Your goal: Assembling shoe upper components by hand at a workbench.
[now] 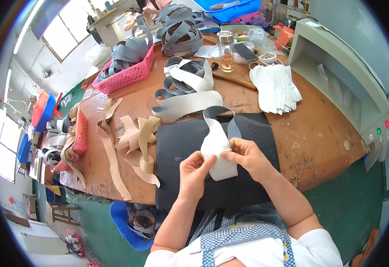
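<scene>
Both my hands are pinching a white-and-grey strip [216,149] of flexible material, white on one face and grey on the other. My left hand [195,172] grips its left edge between thumb and fingers. On the opposite edge, my right hand [248,159] has its thumb pressed on the white face. The far part of the strip curls over in a loop with its grey face showing, and its near end hangs toward me. Beneath my hands lies a black mat [181,147]. The fingers behind the strip are partly hidden.
Beyond the mat a longer white-and-grey band [188,104] lies folded. Tan strips [139,142] are at left, with a pink basket [125,69] of grey bands behind. White cut pieces [275,89], a glass bottle [226,51] and a grey machine [336,75] stand to the right.
</scene>
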The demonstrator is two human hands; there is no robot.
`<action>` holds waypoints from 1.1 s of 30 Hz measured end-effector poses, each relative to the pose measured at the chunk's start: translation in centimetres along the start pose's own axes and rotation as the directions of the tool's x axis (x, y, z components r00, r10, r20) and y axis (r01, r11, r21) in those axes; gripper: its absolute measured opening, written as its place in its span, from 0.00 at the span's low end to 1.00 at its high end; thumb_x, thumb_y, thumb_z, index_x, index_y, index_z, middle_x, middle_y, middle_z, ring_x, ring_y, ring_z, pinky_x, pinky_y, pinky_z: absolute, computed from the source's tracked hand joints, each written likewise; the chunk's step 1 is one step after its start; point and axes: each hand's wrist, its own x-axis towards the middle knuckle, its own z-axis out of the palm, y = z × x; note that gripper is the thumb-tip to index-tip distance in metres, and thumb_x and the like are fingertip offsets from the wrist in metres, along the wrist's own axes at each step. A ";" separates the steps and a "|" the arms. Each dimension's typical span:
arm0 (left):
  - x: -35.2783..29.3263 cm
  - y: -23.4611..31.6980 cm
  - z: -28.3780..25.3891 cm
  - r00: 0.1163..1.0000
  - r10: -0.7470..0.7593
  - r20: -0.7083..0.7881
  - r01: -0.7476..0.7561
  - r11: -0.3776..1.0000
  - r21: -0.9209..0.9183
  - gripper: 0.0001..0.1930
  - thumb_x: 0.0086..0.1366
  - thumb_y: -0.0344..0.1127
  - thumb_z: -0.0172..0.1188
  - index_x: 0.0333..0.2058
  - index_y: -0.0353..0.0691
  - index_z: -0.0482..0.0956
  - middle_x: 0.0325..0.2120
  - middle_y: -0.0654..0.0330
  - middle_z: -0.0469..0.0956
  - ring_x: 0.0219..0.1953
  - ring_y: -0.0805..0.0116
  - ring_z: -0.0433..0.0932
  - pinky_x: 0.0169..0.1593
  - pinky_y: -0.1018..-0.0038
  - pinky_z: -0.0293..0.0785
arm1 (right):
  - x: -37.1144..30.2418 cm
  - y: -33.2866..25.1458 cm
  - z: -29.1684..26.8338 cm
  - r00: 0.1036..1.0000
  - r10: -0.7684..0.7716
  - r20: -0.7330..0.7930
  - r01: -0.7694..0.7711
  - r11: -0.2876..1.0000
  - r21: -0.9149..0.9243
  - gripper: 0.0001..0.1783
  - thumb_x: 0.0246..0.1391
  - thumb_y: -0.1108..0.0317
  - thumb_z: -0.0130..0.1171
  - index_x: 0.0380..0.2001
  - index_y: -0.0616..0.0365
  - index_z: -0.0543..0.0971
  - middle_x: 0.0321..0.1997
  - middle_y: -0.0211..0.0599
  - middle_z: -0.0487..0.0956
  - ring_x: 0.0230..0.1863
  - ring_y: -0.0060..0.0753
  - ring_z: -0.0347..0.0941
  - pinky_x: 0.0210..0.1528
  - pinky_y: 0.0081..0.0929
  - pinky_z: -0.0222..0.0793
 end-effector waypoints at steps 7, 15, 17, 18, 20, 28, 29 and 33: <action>0.3 -1.5 0.8 0.789 0.613 0.045 -0.420 0.486 0.766 0.08 0.63 0.27 0.66 0.28 0.32 0.77 0.16 0.71 0.72 0.20 0.87 0.64 0.23 0.83 0.61 | -0.6 0.7 1.2 0.928 -0.319 -0.192 0.154 0.799 -0.582 0.09 0.57 0.73 0.66 0.28 0.65 0.77 0.20 0.26 0.77 0.23 0.10 0.67 0.24 0.19 0.64; -1.2 1.4 -0.3 0.971 0.230 0.068 -0.238 0.881 0.409 0.08 0.67 0.30 0.62 0.42 0.32 0.81 0.24 0.65 0.81 0.28 0.83 0.76 0.31 0.80 0.73 | -1.6 1.8 2.3 0.948 -0.311 -0.068 0.247 0.853 -0.460 0.11 0.63 0.68 0.61 0.39 0.67 0.76 0.24 0.33 0.81 0.25 0.14 0.75 0.25 0.18 0.69; -1.0 1.9 -0.2 0.958 0.280 0.053 -0.265 0.804 0.533 0.09 0.67 0.31 0.63 0.42 0.31 0.81 0.24 0.64 0.81 0.27 0.83 0.76 0.31 0.79 0.73 | -2.0 1.2 3.3 0.973 -0.224 -0.056 0.195 0.927 -0.321 0.11 0.65 0.67 0.57 0.43 0.67 0.74 0.25 0.34 0.82 0.24 0.17 0.76 0.26 0.20 0.70; -1.3 2.1 -0.1 0.948 0.315 0.035 -0.264 0.721 0.641 0.10 0.67 0.31 0.63 0.42 0.31 0.81 0.23 0.62 0.82 0.26 0.82 0.77 0.30 0.78 0.73 | -2.1 1.9 4.0 0.938 -0.340 -0.063 0.312 0.910 -0.273 0.12 0.66 0.66 0.56 0.42 0.66 0.73 0.23 0.35 0.81 0.23 0.17 0.75 0.25 0.21 0.69; -1.5 1.9 0.8 0.895 0.440 0.067 -0.359 0.625 0.693 0.10 0.66 0.31 0.63 0.43 0.30 0.80 0.21 0.55 0.81 0.21 0.77 0.78 0.27 0.76 0.73 | -2.4 1.5 3.5 0.950 -0.309 -0.056 0.272 0.898 -0.347 0.11 0.66 0.66 0.56 0.42 0.66 0.73 0.24 0.37 0.80 0.24 0.17 0.75 0.25 0.21 0.68; -0.9 0.8 2.0 0.747 0.659 0.087 -0.463 0.421 0.780 0.08 0.66 0.29 0.62 0.41 0.31 0.80 0.20 0.48 0.79 0.18 0.65 0.79 0.23 0.73 0.71 | -3.7 2.2 2.8 0.971 -0.208 -0.114 0.142 0.895 -0.422 0.12 0.68 0.64 0.53 0.42 0.64 0.74 0.27 0.39 0.80 0.29 0.15 0.74 0.27 0.22 0.68; -0.8 1.1 1.8 0.716 0.694 0.070 -0.470 0.405 0.784 0.08 0.67 0.29 0.62 0.41 0.31 0.80 0.20 0.49 0.79 0.18 0.66 0.79 0.24 0.73 0.72 | -4.1 2.9 2.6 0.972 -0.224 -0.071 0.174 0.890 -0.421 0.12 0.68 0.64 0.53 0.39 0.65 0.73 0.25 0.43 0.80 0.26 0.21 0.76 0.27 0.25 0.69; -0.8 1.4 1.6 0.807 0.590 -0.008 -0.400 0.558 0.727 0.08 0.69 0.30 0.60 0.41 0.29 0.80 0.24 0.64 0.80 0.25 0.81 0.74 0.30 0.79 0.72 | -4.7 2.9 2.5 0.985 -0.167 -0.037 0.145 0.930 -0.338 0.14 0.67 0.62 0.56 0.37 0.65 0.73 0.23 0.45 0.80 0.23 0.24 0.77 0.27 0.26 0.70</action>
